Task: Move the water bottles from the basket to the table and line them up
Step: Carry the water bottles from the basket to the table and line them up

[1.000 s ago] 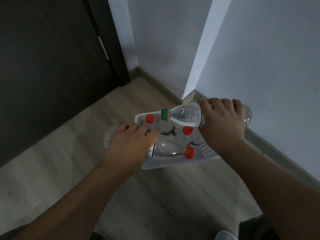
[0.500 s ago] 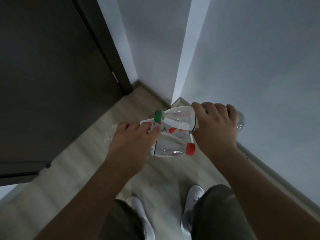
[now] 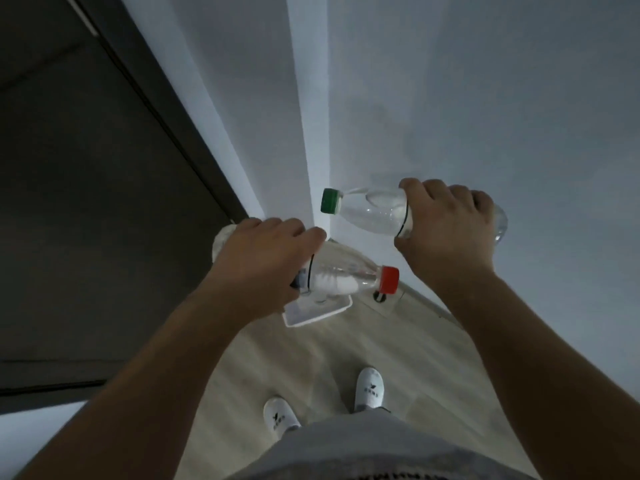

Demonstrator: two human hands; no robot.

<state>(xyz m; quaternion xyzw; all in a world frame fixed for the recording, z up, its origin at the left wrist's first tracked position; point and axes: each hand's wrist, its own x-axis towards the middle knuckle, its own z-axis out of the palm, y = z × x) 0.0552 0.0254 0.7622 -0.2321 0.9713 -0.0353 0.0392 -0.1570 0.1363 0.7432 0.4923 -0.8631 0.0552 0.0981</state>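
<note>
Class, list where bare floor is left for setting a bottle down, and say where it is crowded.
Bare floor lies between the basket and the shoes, running right to the wall. Crowded: the wall corner, where the basket sits below the left hand and its red-cap bottle.

Person has stood up. Left hand (image 3: 263, 261) has carried red-cap bottle (image 3: 346, 277) up and clear of basket (image 3: 318, 311). Right hand (image 3: 446, 233) has raised green-cap bottle (image 3: 374, 211) higher, now against the wall. Hands have moved further apart. Basket now sits well below, mostly hidden behind red-cap bottle. Shoes (image 3: 370, 393) have come into view.
</note>
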